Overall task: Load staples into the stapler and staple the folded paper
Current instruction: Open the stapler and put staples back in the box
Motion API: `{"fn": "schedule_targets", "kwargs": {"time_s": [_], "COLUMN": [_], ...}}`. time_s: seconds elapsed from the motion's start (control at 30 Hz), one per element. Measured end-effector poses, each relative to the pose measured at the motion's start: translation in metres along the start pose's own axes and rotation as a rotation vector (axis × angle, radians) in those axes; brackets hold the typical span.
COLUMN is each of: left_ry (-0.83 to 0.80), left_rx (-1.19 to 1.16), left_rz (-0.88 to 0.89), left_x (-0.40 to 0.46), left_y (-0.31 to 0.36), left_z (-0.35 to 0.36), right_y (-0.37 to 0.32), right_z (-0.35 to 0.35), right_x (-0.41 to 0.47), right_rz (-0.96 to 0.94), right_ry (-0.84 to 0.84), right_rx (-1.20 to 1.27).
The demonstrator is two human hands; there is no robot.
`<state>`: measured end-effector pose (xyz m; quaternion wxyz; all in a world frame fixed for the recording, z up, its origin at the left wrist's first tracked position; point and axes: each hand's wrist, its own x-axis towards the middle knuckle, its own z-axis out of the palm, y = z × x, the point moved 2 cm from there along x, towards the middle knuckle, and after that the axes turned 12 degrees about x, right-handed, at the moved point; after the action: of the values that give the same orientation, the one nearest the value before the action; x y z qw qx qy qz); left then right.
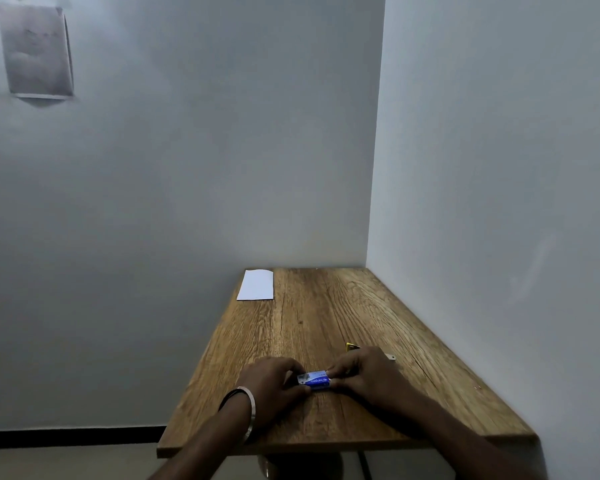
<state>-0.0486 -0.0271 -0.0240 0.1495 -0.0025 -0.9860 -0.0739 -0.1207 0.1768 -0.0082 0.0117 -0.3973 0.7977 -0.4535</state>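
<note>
**Both hands on a small blue box at the near end of a wooden table**

Grey-white walls meet in a corner, and a wooden table is pushed into it, its grain running away from the camera. On the left wall, high up, hangs a blurred grey sheet; a dark skirting strip runs along the floor below.

Head view: at the far left corner of the table lies the folded paper, flat and white, well apart from the hands. Near the front edge, a small blue staple box rests on the wood between the two hands. The left hand pinches its left end with thumb and fingertips; a metal bangle and a dark band sit on that wrist. The right hand grips the box's right end, fingers curled over it. Just behind the right hand, a yellow and metal object, apparently the stapler, shows partly, mostly hidden by the knuckles; a small pale metal piece pokes out to the right of that hand.
</note>
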Motion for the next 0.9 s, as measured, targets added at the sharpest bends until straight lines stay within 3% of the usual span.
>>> {"fn": "schedule_targets", "kwargs": {"time_s": [0.5, 0.7, 0.9], "left_ry": [0.008, 0.016, -0.002], "left_rx": [-0.020, -0.015, 0.001], "left_rz": [-0.001, -0.006, -0.012], "left_x": [0.001, 0.003, 0.002], "left_y": [-0.003, -0.006, -0.005], "left_z": [0.004, 0.006, 0.006], "right_y": [-0.004, -0.006, -0.007], "right_z": [-0.001, -0.003, 0.004], "right_x": [-0.002, -0.013, -0.013], "right_rz": [0.101, 0.037, 0.030], "right_ry": [0.004, 0.090, 0.070], "right_rx": [0.229, -0.015, -0.025]}}
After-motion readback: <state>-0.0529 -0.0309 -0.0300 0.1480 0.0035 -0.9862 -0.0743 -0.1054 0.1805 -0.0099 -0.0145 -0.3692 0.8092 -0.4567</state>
